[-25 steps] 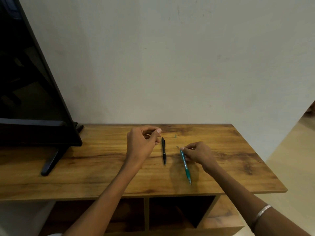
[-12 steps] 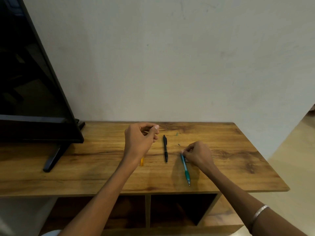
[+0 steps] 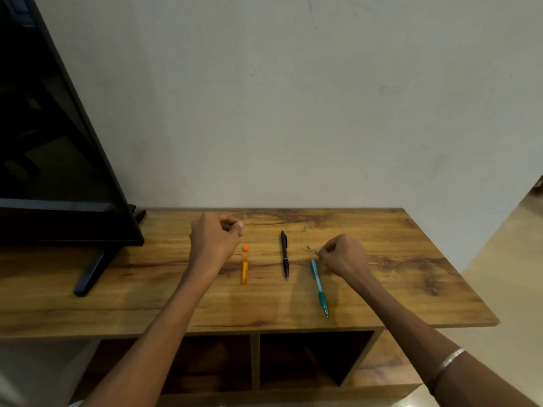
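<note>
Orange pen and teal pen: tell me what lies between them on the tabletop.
In the head view, the black pen lies between the orange pen and the teal pen, flat on the wood, touching neither.

On the table (image 3: 382, 289) three things lie side by side, each pointing front to back: a tube (image 3: 244, 271) on the left, a middle pen (image 3: 284, 255), and a right pen (image 3: 319, 286). A cap (image 3: 245, 247) sits just behind the tube. A television (image 3: 58, 142) stands at the table's left rear. The left hand (image 3: 213, 239) is just left of the cap, and the right hand (image 3: 342, 255) pinches the right pen's far end.
</note>
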